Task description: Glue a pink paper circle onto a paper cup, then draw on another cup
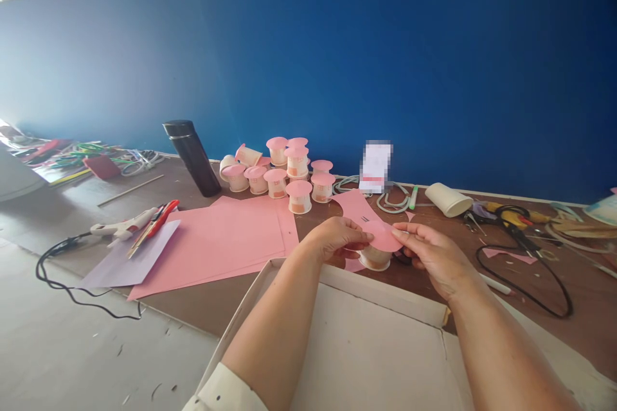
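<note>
A round pink paper lid (384, 236) sits on a small white cup (375, 260) on the brown surface (588, 327). The left hand (337, 237) and the right hand (429, 252) each pinch one edge of the lid in a closed grip, and the cup is just under the fingers. Behind them stand more cups (289, 173) with pink lids, and I cannot tell what is inside them.

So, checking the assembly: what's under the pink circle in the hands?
A small white cup shows below the pink circle, held by left hand and right hand; its rim and inside are covered.
</note>
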The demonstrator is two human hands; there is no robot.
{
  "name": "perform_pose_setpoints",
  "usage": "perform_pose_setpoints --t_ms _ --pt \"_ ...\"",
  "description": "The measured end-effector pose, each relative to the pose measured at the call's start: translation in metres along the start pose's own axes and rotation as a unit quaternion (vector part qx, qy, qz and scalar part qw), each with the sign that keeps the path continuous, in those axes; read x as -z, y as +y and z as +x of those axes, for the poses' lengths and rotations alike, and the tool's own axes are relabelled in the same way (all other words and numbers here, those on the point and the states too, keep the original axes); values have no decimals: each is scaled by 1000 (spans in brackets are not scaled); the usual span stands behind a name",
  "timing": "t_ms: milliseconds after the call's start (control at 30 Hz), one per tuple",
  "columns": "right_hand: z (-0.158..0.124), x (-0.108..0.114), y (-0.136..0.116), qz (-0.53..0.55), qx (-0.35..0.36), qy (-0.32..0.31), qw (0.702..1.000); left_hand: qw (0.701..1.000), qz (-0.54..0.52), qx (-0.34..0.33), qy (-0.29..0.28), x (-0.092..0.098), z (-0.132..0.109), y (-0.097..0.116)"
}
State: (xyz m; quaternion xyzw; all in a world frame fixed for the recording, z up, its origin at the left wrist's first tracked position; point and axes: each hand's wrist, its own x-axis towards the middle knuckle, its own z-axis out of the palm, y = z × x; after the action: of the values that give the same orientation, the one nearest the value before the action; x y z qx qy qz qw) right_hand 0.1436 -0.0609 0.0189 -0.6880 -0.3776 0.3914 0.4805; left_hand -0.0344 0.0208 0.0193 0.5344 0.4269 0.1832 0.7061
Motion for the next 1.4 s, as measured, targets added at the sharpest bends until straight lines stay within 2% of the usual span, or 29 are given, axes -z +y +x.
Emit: perform_pose_setpoints --t_ms 1400 --pt "1 2 2 -45 -9 -18 999 997 -73 8 -39 3 7 -5"
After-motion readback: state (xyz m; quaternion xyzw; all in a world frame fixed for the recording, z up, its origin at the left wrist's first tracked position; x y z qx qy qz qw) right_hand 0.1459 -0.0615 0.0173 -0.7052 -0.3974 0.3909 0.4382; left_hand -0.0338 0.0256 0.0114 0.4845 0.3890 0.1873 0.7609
